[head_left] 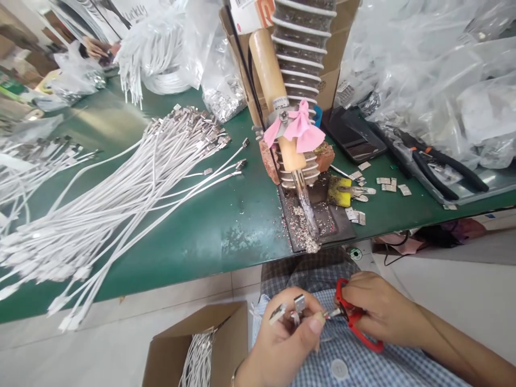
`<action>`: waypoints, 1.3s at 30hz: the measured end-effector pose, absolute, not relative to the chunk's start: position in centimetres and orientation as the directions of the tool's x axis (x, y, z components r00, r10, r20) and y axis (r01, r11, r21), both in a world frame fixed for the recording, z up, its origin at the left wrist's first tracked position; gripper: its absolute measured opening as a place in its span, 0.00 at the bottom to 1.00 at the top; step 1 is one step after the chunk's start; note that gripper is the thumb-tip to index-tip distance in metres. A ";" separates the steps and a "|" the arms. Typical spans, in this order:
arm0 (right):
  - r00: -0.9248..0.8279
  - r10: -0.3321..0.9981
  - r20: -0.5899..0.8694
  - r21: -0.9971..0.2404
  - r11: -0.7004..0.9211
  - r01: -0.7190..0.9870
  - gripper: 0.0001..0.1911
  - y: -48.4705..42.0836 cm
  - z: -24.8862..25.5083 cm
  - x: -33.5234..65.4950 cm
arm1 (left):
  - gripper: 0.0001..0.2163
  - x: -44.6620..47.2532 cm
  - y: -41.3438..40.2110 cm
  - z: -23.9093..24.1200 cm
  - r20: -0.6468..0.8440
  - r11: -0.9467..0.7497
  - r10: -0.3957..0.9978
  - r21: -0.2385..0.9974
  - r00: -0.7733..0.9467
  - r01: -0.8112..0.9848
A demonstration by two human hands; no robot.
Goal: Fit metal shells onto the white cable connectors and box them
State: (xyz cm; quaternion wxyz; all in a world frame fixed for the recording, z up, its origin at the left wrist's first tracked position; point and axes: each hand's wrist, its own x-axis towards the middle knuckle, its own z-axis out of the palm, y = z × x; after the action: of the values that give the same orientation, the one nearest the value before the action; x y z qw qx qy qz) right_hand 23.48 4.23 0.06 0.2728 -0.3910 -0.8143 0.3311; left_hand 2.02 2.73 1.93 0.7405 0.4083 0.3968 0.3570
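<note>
Over my lap, my left hand [286,338] is closed around white cable ends. Two metal USB plugs [299,303] stick up from its fingers, and thin wires show at the thumb tip. My right hand [379,309] grips red-handled scissors [373,344], fingers in the loops. Their small blades [334,313] reach to the wires beside my left thumb; whether they touch them I cannot tell. Above my hands, a wooden-handled soldering iron [268,70] is clamped tip down, with pink cloth [303,129] tied at the clamp.
Many white cables [108,199] lie piled on the green table [242,242]. A yellow sponge [339,192], loose metal plug shells [389,184], a black phone [355,137] and pliers [447,166] are at right. A cardboard box [161,355] with cables stands below. Another person's hand [97,48] shows far left.
</note>
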 end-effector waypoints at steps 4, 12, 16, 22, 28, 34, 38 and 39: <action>-0.586 0.795 0.154 -0.762 0.473 0.443 0.10 4.1 -0.2 23.5 | 0.09 2.1 2.9 2.2 -0.314 0.418 0.848 0.891 0.427 -0.176; -0.615 0.777 0.135 -0.787 0.462 0.410 0.10 4.1 -0.7 23.7 | 0.10 2.1 3.0 2.2 -0.308 0.415 0.840 0.895 0.446 -0.164; -0.615 0.777 0.133 -0.783 0.462 0.415 0.11 4.3 -0.9 23.8 | 0.10 2.2 3.0 2.2 -0.299 0.401 0.845 0.903 0.444 -0.154; -0.612 0.779 0.135 -0.769 0.472 0.431 0.11 4.1 -0.8 23.9 | 0.12 2.2 3.0 2.1 -0.310 0.405 0.836 0.905 0.453 -0.128; -0.612 0.775 0.159 -0.735 0.507 0.450 0.11 4.2 -0.7 24.0 | 0.13 2.3 3.2 2.2 -0.321 0.395 0.826 0.916 0.464 -0.070; -0.585 0.803 0.115 -0.770 0.444 0.459 0.11 3.7 -0.6 23.6 | 0.13 2.3 3.1 2.5 -0.345 0.412 0.843 0.908 0.412 -0.082; -0.552 0.833 0.013 -0.849 0.302 0.435 0.09 3.4 -0.9 23.4 | 0.11 2.2 2.9 2.4 -0.379 0.454 0.829 0.885 0.410 -0.099; -0.547 0.837 -0.013 -0.866 0.264 0.425 0.09 3.3 -1.0 23.3 | 0.12 2.2 2.8 2.3 -0.381 0.465 0.824 0.878 0.419 -0.116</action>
State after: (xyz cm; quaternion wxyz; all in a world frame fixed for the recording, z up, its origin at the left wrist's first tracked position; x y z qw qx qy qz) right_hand 23.33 3.32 -0.95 0.2331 -0.4150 -0.7602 0.4422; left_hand 2.21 2.82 2.27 0.7372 0.4075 0.4346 0.3186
